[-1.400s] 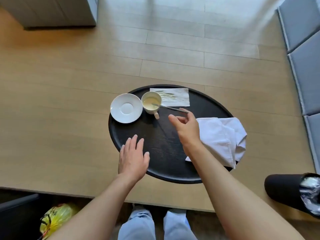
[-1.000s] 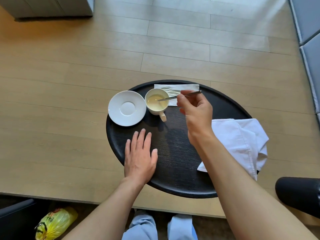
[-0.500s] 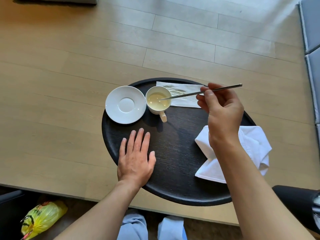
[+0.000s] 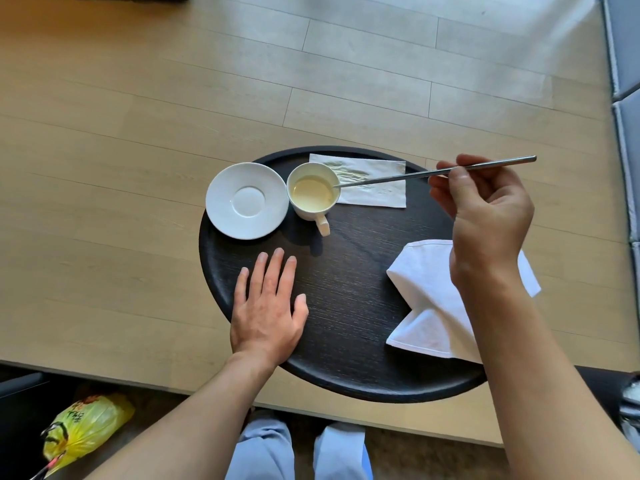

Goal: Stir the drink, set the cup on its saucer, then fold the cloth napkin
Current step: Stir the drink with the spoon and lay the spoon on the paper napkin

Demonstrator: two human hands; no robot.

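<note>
Head view: cup (image 4: pixel 312 195) beside saucer (image 4: pixel 247 200), near tray (image 4: pixel 346 375) rim

On the wooden bench (image 4: pixel 138 188) a round black tray (image 4: pixel 346 306) carries a white saucer (image 4: pixel 247 201) touching a white cup of pale drink (image 4: pixel 312 192). The right hand (image 4: pixel 485 209) pinches a long metal stirrer (image 4: pixel 433 172), tip at the cup's rim. The left hand (image 4: pixel 266 306) lies flat on the tray, a white cloth napkin (image 4: pixel 429 306) opposite.

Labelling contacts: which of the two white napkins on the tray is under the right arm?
The cloth napkin, crumpled at the tray's right edge; the flat paper napkin lies behind the cup, clear of the arm.
</note>
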